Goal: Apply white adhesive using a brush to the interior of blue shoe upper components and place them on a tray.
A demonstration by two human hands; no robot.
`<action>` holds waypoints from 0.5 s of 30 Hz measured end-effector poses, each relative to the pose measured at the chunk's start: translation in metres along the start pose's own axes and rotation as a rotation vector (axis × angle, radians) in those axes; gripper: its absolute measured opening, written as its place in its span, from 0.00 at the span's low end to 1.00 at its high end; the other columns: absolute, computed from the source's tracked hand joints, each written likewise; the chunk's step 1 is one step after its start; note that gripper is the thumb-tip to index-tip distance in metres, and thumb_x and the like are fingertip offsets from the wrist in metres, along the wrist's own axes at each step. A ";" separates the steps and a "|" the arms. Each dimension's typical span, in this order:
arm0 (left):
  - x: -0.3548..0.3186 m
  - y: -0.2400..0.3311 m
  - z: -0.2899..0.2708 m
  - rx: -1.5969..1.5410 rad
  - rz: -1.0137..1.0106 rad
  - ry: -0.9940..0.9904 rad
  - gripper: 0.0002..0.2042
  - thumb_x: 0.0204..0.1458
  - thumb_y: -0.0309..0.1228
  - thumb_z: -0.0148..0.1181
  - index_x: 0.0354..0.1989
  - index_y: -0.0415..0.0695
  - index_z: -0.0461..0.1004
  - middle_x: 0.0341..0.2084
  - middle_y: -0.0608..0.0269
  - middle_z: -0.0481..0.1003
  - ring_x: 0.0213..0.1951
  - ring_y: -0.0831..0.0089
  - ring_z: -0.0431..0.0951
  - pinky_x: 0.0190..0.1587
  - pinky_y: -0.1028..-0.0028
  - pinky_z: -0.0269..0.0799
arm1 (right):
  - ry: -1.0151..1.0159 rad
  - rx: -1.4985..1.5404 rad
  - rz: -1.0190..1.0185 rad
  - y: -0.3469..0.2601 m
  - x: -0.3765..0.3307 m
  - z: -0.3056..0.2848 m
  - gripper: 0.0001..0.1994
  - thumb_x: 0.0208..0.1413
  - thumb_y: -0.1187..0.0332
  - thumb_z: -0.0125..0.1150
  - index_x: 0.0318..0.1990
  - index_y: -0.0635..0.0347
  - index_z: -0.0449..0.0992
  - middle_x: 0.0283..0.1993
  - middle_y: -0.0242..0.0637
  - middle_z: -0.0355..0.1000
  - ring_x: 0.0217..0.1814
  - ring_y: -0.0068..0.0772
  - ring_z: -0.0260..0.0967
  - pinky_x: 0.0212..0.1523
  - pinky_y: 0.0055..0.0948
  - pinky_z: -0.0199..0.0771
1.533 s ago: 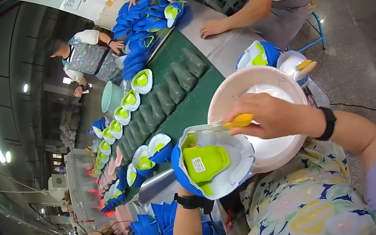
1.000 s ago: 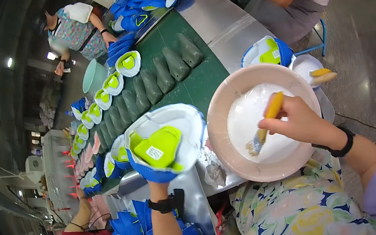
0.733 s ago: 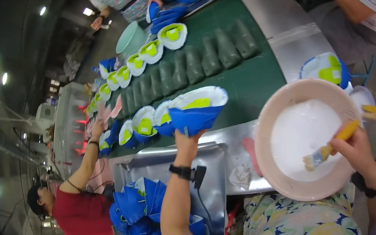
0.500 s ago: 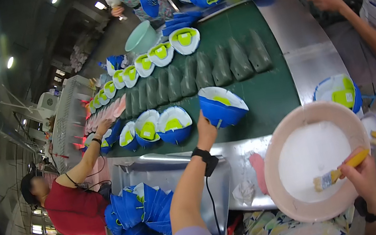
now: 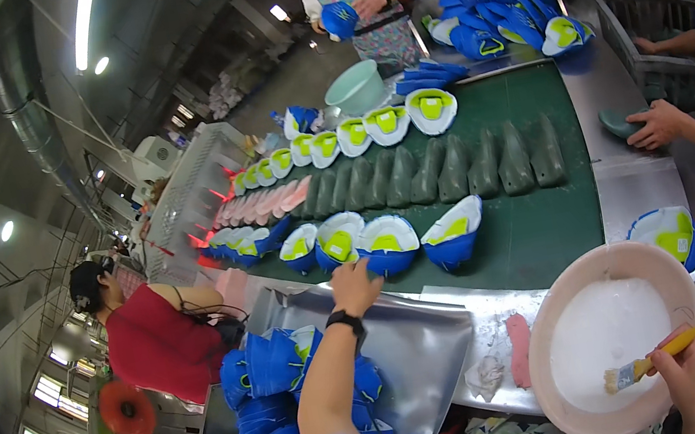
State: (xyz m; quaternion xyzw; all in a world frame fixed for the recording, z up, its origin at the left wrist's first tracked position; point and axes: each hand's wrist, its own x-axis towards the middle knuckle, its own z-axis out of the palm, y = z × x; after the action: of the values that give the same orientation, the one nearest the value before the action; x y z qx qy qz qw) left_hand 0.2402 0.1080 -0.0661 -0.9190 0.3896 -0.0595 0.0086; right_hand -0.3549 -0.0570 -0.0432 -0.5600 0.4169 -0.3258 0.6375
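Observation:
My left hand [image 5: 356,289] reaches out with nothing in it, fingers loosely apart. It is just in front of a blue shoe upper [image 5: 385,247] with a white and lime-green inside; whether it touches it I cannot tell. Another blue upper [image 5: 453,234] stands by itself to its right on the green conveyor belt [image 5: 503,256]. In my right hand [image 5: 683,370] is a paintbrush [image 5: 632,372] with a yellow handle. Its bristles are over a pale pink basin [image 5: 545,368] holding white liquid [image 5: 607,329].
Blue uppers [image 5: 272,360] are heaped in a metal tray [image 5: 420,339] at near left. Dark shoe lasts [image 5: 452,169] line the belt's middle. A pink cloth [image 5: 520,349] lies beside the basin. Co-workers stand left, beyond the belt and right, one holding a last [image 5: 622,124].
My left hand has let go of a blue upper, which now stands on the belt, and has drawn back to the left. My right hand keeps the paintbrush over the basin. The view has shifted.

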 end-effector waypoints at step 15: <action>-0.151 -0.097 0.011 0.286 -0.354 0.052 0.21 0.49 0.38 0.64 0.51 0.43 0.77 0.49 0.47 0.77 0.55 0.50 0.76 0.53 0.52 0.74 | -0.099 0.062 -0.079 -0.008 -0.038 -0.003 0.09 0.55 0.75 0.63 0.40 0.64 0.68 0.33 0.39 0.73 0.29 0.27 0.74 0.34 0.24 0.77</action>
State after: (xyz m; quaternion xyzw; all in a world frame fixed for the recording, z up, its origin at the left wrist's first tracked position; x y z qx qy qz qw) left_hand 0.2069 0.2832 -0.0862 -0.9607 0.2097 -0.1383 0.1182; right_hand -0.3739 -0.0263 -0.0290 -0.5715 0.3521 -0.3355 0.6609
